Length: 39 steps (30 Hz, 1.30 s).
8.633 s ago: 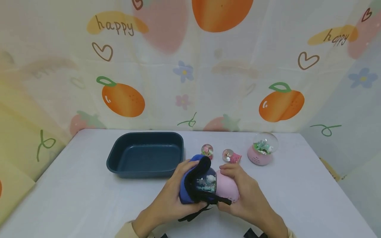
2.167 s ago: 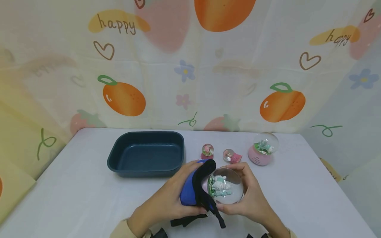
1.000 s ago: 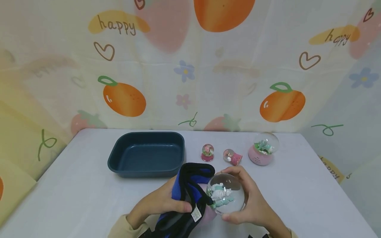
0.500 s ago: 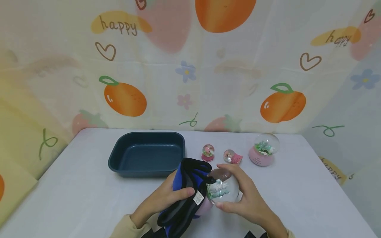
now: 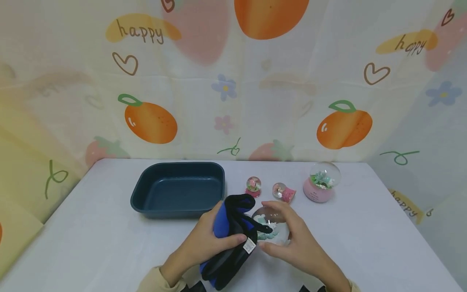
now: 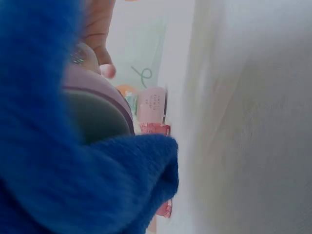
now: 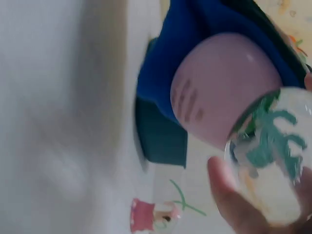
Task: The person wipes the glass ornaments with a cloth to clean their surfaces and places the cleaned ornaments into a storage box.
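My left hand grips a folded blue and black cloth with a white label, thumb across its front. In the right wrist view the blue side of the cloth lies against the pink base of a snow globe. My right hand holds the globe's clear dome between thumb and fingers. White and teal figures show inside the dome. The globe lies sideways, base toward the left hand. In the left wrist view the cloth wraps partly round the base's rim and dark underside.
An empty dark teal tray stands at the back left of the white table. Behind the hands are a small upright snow globe, another on its side, and a larger pink-based one at the right. A printed curtain hangs behind.
The snow globe has been turned round: earlier its dome was in the cloth and the right hand held the base. The cloth has been refolded, its label now showing, and covers more of the globe.
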### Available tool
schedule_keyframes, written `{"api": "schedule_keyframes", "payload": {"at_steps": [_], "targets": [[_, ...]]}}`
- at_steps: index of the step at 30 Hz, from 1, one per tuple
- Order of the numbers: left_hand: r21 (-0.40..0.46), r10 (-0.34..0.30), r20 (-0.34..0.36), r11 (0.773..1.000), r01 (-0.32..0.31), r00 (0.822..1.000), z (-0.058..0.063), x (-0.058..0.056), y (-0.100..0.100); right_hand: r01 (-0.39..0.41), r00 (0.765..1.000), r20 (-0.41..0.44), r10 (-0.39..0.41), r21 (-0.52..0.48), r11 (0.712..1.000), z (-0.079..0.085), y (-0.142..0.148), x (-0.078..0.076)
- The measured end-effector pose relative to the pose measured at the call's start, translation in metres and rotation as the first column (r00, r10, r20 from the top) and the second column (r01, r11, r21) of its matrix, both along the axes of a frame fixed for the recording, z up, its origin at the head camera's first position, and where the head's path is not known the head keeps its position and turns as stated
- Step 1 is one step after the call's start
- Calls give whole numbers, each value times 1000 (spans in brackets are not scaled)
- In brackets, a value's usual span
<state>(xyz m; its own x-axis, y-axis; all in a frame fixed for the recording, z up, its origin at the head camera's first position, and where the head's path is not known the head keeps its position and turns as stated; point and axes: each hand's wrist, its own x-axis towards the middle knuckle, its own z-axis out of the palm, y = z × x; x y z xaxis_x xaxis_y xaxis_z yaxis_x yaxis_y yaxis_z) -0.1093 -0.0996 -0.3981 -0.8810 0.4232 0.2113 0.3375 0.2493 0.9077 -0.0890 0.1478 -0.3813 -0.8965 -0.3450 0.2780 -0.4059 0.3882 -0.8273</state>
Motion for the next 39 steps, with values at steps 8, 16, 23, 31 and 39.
{"api": "schedule_keyframes", "payload": {"at_steps": [8,16,23,31,39], "targets": [[-39,13,-184,999,-21,983,1,3,3,-14,988,-155,7,-39,999,-3,0,-2],[18,78,-206,997,-76,976,4,2,3,-73,953,-301,42,-92,993,-6,-1,-4],[14,150,-102,989,-150,983,6,-5,-10,-94,964,-258,59,-125,988,-3,1,-2],[3,-83,-46,997,83,996,15,-2,-15,-55,978,-205,24,-144,988,-2,3,-3],[-76,-114,-179,992,102,977,20,7,-4,-43,988,-156,14,-186,982,0,5,-3]]}}
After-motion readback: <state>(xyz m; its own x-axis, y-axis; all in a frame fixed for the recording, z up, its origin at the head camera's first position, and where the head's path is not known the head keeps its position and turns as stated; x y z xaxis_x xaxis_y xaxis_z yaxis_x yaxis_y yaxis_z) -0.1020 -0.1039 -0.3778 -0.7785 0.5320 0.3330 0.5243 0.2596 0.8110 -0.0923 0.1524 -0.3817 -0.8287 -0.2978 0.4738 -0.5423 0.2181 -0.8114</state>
